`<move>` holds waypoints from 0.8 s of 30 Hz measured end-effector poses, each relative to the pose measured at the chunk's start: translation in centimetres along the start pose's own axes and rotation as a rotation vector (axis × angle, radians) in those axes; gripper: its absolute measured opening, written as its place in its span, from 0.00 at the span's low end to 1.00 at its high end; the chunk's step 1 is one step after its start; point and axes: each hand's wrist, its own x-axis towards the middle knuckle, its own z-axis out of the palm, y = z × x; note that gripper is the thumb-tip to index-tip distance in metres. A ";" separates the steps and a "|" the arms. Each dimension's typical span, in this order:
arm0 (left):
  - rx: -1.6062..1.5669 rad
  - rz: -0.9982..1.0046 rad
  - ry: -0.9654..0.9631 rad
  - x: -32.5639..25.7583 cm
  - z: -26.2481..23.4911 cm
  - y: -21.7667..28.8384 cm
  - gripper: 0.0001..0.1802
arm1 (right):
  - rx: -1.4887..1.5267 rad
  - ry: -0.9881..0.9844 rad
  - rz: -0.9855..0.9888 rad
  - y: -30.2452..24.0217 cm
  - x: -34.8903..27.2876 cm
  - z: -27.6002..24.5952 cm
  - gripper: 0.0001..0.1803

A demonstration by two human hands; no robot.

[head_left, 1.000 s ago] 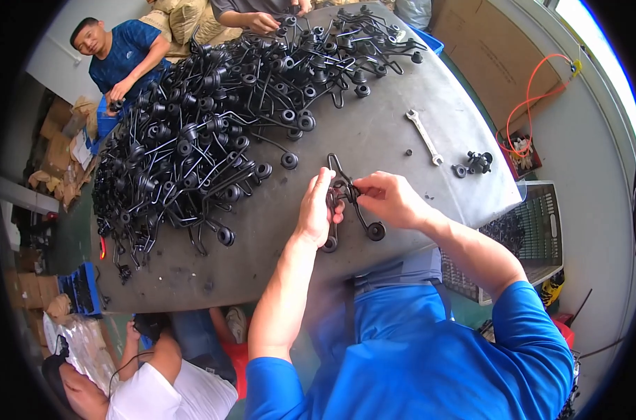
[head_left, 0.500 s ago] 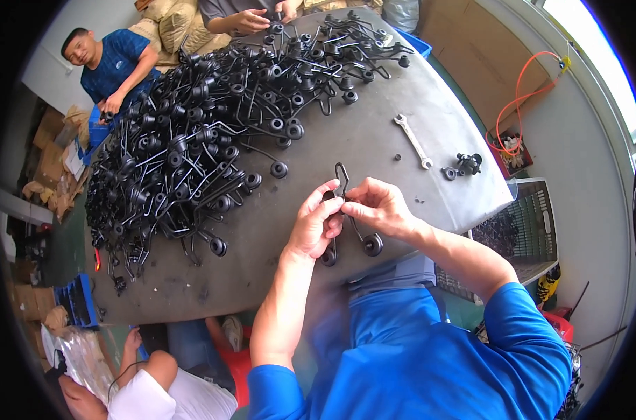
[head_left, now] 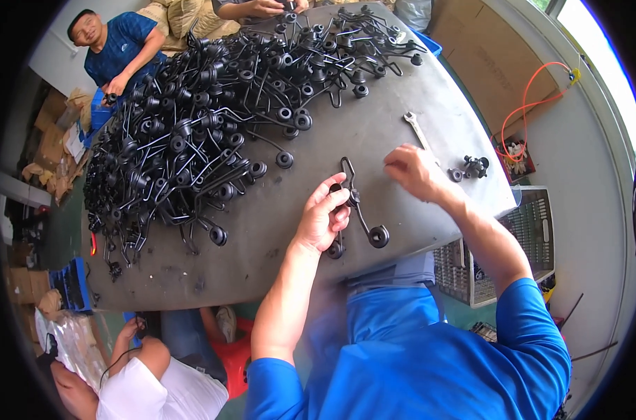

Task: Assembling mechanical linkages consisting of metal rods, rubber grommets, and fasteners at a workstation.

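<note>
My left hand (head_left: 321, 220) is closed around a bent black metal rod (head_left: 362, 213) with a narrow loop at its far end. A round black rubber bushing (head_left: 379, 236) sits at the rod's near right end. Another black bushing (head_left: 336, 249) shows below my left fingers; how it joins the rod is hidden. My right hand (head_left: 414, 173) is over the table, to the right of the rod and apart from it. Its fingers are curled together, and what they hold, if anything, is hidden. Beside it lies an open-end wrench (head_left: 417, 128), its near end partly covered by that hand.
A big heap of black rods with bushings (head_left: 192, 140) covers the table's left and far side. Small black parts (head_left: 472, 167) lie near the right edge. A grey plastic crate (head_left: 535, 231) stands beyond that edge. Co-workers (head_left: 125, 52) are at the far left, far side and near left.
My right hand has let go of the rod and moved right, toward the wrench. My left hand still holds the rod. The view has shifted slightly.
</note>
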 end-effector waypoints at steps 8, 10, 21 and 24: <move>0.036 -0.001 0.034 0.0 0.7 0.1 0.23 | 0.337 0.003 -0.199 -5.3 -1.5 2.1 0.08; 0.051 0.010 0.017 0.1 0.8 0.1 0.23 | 0.393 -0.044 -0.199 -5.2 -1.4 1.7 0.08; 0.094 0.027 0.121 -0.1 1.3 -0.3 0.18 | 0.315 -0.142 0.125 -5.8 -1.1 2.0 0.17; 0.158 0.042 0.138 0.0 1.8 -0.3 0.19 | 0.152 -0.107 0.073 -5.5 -1.2 2.1 0.20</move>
